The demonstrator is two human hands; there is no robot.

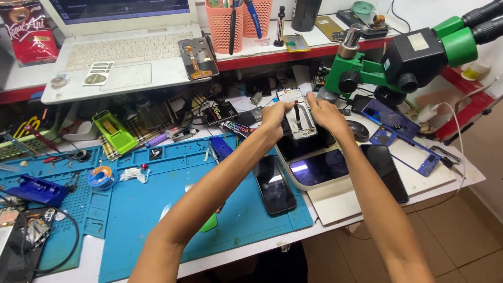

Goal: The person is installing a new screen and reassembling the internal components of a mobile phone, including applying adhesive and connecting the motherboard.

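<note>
An opened phone frame [297, 112] sits gripped between both hands, left hand [276, 116] and right hand [324, 111] clasping its sides, just under the green microscope [398, 60]. Nearer, below the hands, a dark phone [274, 184] lies on the blue mat [173, 199].

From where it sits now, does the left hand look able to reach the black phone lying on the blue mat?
Probably yes. The left hand holds the opened phone frame together with the right hand, so it would have to let go first. The black phone lies just beside the left forearm, with nothing on top of it.
</note>
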